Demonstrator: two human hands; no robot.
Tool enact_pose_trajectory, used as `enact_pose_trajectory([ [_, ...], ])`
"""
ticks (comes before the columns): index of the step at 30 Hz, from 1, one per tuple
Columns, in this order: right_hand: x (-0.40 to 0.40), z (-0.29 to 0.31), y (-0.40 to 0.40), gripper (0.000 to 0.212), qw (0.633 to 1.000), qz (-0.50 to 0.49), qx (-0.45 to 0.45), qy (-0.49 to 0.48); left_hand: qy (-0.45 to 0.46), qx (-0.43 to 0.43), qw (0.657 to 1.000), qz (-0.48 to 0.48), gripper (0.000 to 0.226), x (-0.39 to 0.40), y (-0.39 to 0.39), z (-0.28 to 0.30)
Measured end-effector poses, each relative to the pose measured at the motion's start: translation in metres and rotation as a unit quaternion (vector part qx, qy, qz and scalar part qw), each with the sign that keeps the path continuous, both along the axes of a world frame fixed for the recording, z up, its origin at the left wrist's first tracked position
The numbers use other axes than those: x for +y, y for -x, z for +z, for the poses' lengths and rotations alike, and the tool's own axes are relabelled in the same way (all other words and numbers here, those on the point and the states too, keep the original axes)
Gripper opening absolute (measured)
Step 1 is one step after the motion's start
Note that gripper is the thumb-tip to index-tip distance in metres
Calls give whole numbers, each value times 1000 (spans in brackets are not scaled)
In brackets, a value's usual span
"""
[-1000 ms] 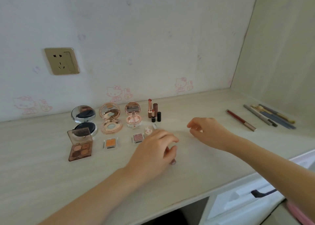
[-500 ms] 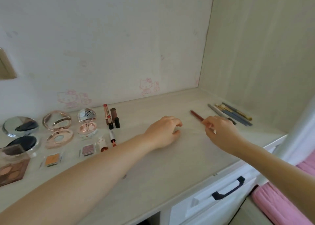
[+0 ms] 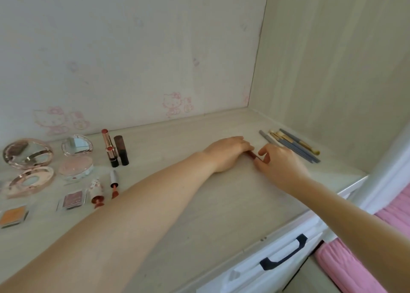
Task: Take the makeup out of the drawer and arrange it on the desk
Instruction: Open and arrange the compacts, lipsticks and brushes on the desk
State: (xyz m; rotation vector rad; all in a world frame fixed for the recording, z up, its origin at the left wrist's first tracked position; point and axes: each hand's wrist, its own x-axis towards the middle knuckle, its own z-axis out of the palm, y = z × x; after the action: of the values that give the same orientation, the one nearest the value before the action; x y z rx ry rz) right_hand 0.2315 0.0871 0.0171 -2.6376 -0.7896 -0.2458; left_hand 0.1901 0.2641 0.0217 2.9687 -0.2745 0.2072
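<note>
A dark red lip pencil (image 3: 253, 155) lies on the pale wooden desk (image 3: 221, 204), right of centre. Only a short stretch of it shows between my two hands. My left hand (image 3: 228, 153) rests palm down with its fingers closed over the pencil's far end. My right hand (image 3: 279, 166) pinches the near end with thumb and fingers. Further right, several grey, blue and gold pencils (image 3: 292, 145) lie side by side near the side wall.
On the left are open round compacts (image 3: 28, 157), a powder compact (image 3: 76, 159), upright lipsticks (image 3: 112, 150), lying lip tubes (image 3: 114, 184) and small eyeshadow pans (image 3: 72, 200). A white drawer with a black handle (image 3: 284, 255) is below the desk edge, with pink fabric (image 3: 355, 261) beside it.
My view swung right. Both hands travelled right across the desk, from near the eyeshadows to the red pencil. The right hand took hold of it first, then the left closed on it.
</note>
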Motion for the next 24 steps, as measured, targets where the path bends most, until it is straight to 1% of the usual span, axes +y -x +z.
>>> enact_pose_trajectory([
  [2,2,1,0,22,1000,-3,8,2,-16,-13,1000,-10,43,0,-2,2],
  [4,3,2,1,18,1000,-6,16,1,-33,-30,999,-11,40,1,0,5],
  [8,2,0,6,18,1000,-9,24,-13,-61,-57,996,-6,33,9,8,7],
  [12,4,5,13,16,998,14,34,-47,-76,-69,994,-23,29,19,26,12],
  [15,9,15,24,14,993,27,61,-95,-64,-85,994,-31,26,29,44,21],
  [19,19,32,45,14,982,42,94,-157,-29,-111,993,-18,23,47,77,38],
  [24,41,52,79,13,942,67,169,-283,-21,-137,990,3,23,64,123,55],
])
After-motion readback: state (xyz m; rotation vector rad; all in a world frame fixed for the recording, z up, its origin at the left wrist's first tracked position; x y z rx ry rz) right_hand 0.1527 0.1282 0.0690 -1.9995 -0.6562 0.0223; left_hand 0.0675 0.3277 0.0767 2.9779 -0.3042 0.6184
